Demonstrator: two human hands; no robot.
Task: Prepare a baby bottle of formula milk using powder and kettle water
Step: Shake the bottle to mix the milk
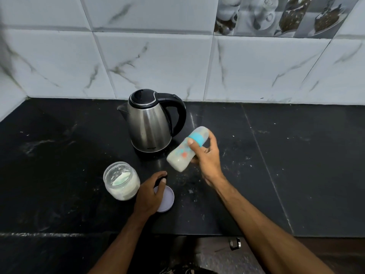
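Above speckled black counter (276, 155), tilted cylindrical milky bottle (185, 151), right-gripped.

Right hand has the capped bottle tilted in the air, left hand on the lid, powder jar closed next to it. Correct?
Not quite. The head view shows the powder jar open: its lid lies flat on the counter under the left hand. The right hand does hold the capped bottle tilted in the air.

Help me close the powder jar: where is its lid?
In the head view, the lid lies flat on the black counter, just right of the open powder jar, under the left hand.
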